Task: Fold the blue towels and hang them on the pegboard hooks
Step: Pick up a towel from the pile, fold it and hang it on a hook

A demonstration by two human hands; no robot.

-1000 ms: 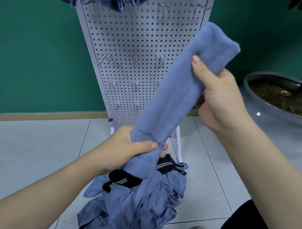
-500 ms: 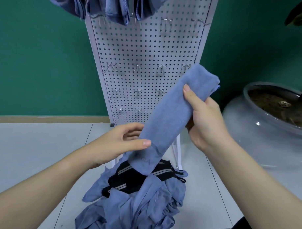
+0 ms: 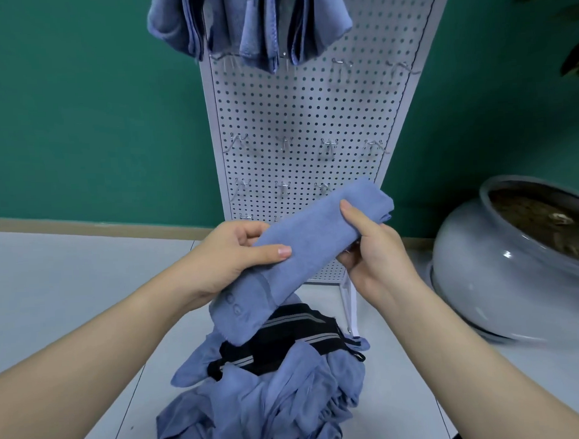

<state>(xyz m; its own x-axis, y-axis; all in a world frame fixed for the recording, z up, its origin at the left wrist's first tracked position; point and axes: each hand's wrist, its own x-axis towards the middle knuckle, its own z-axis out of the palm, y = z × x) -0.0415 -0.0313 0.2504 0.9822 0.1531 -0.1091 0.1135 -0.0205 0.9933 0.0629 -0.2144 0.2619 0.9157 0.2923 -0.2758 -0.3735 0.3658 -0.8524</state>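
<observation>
The folded blue towel [image 3: 302, 251], a long soft band held in the air before the pegboard [image 3: 311, 120], looks light and limp; it will sag unless held near both ends. The left hand [image 3: 230, 254] pinches its lower half, thumb on top; the right hand [image 3: 371, 249] wraps its fingers around the upper end. More towels [image 3: 255, 404] lie heaped on the floor below.

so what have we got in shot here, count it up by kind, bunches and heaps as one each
hands: 2, left hand and right hand
folded towel held in both: 1
bunch of hung towels: 1
heap of blue towels on the floor: 1
black striped cloth: 1
pegboard: 1
grey pot: 1
total: 8
</observation>
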